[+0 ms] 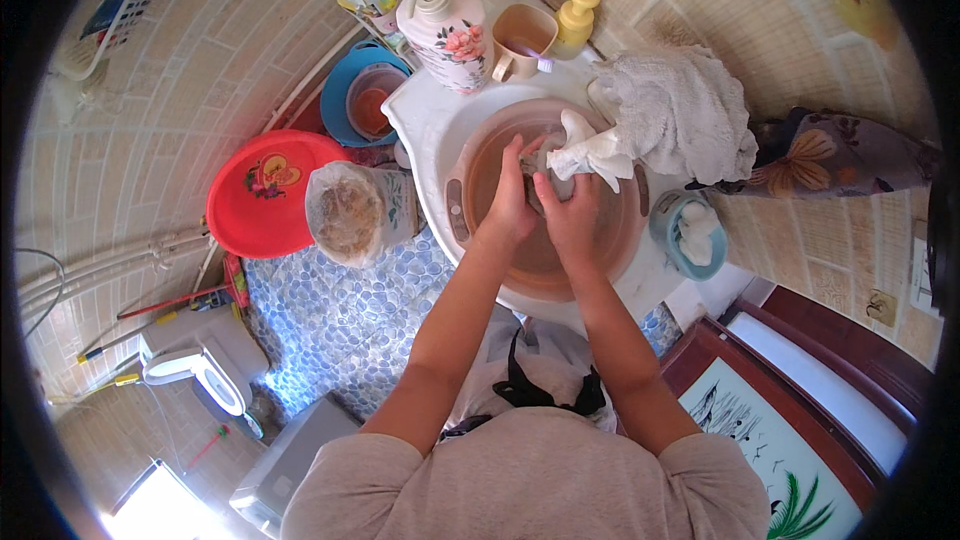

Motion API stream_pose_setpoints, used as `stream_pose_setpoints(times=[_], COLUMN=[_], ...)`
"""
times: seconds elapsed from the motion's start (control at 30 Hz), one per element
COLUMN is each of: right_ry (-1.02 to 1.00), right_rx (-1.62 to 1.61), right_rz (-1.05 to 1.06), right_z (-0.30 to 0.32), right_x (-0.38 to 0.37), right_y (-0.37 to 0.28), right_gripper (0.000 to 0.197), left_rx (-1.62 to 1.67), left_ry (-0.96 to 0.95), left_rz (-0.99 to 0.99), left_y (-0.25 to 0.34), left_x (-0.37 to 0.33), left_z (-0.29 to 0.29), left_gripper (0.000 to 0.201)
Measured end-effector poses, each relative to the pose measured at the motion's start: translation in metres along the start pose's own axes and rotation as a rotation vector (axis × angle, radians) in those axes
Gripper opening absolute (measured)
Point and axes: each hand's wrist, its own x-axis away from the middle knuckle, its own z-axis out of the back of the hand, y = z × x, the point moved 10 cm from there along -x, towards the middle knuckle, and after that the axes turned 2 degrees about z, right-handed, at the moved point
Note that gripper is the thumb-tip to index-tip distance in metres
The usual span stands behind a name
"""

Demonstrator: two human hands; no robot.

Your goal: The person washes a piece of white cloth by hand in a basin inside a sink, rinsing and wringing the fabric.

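Observation:
My left hand (511, 192) and my right hand (572, 220) are close together over a pinkish-brown plastic basin (470, 155) set in the white sink (425, 145). Their fingers curl inward around a small, pale greyish, wet-looking thing (534, 178), mostly hidden by the hands. I cannot make out its kind. Beside the right fingers, a white, knobbly thing (590, 152), perhaps the tap or a cloth over it, juts over the basin. Just past it, a grey towel (680, 110) lies bunched at the sink's right.
Behind the sink stand a floral pump bottle (455, 45), a beige mug (522, 28) holding a toothbrush, and a yellow pump bottle (576, 18). At left are a red basin (240, 210), a lined bin (345, 215) and a blue bucket (345, 90). A light-blue tub (665, 225) is at right.

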Motion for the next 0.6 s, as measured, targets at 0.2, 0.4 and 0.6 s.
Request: stream_pose_setpoints(times=[0.2, 0.4, 0.6], right_ry=[0.094, -0.003, 0.030], right_rx=[0.176, 0.148, 0.150], right_rz=[0.187, 0.105, 0.052], right_z=[-0.005, -0.014, -0.011], right_x=[-0.009, -0.007, -0.013], right_y=[0.006, 0.041, 0.044], right_gripper=[0.040, 0.031, 0.032], left_rx=[0.104, 0.022, -0.209], left_ry=[-0.039, 0.146, 0.245], left_rz=[0.166, 0.051, -0.106], left_y=[-0.023, -0.036, -0.014], left_x=[-0.016, -0.029, -0.025], left_z=[0.002, 0.051, 0.059], left_gripper=[0.053, 0.034, 0.028])
